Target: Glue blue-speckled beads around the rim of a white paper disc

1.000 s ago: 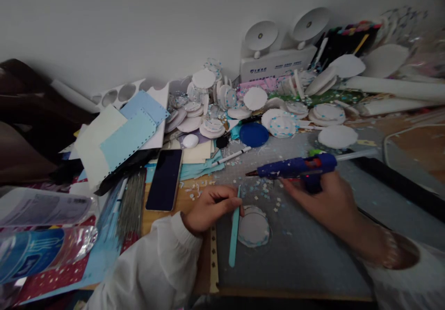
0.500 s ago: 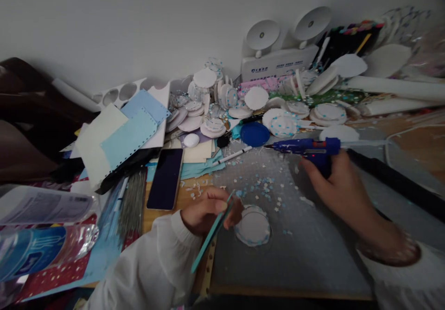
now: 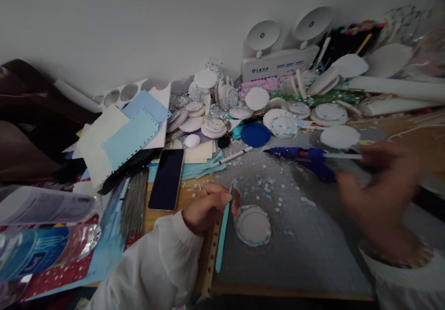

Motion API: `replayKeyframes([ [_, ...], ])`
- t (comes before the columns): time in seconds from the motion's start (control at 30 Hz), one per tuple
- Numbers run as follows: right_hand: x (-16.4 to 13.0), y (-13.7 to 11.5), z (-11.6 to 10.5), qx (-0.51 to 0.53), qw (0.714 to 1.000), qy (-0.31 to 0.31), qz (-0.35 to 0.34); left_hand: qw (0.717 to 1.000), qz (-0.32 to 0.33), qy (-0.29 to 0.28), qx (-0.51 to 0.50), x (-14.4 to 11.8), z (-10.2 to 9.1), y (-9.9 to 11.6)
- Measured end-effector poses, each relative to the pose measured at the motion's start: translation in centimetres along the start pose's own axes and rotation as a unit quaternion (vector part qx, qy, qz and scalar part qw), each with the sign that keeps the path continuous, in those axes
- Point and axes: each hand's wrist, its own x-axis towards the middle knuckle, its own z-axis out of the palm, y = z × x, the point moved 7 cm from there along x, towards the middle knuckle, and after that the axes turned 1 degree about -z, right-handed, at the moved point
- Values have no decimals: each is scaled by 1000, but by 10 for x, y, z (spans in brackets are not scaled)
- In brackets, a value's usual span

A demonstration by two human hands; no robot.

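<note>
Here, left hand (image 3: 208, 206) pinching teal stick (image 3: 223, 231), curled

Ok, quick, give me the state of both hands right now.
Left hand: closed on a teal stick beside the white disc.
Right hand: blurred, holding nothing; glue gun lies on the mat.

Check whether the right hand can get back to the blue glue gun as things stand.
Probably yes: the glue gun lies on the grey mat just ahead of the blurred right hand, with nothing between them.
</note>
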Motion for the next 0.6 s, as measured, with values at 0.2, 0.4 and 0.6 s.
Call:
replayKeyframes([
  [0.2,-5,-76,-20,1,960,-32,-276,997,25,73,-26,4,-10,1],
  [0.4,-37,-149,14,129,846,-165,-491,994,30,103,-29,2,-5,1],
  [0.6,-40,-165,23,141,807,-125,-560,990,34,134,42,-1,-10,-1],
])
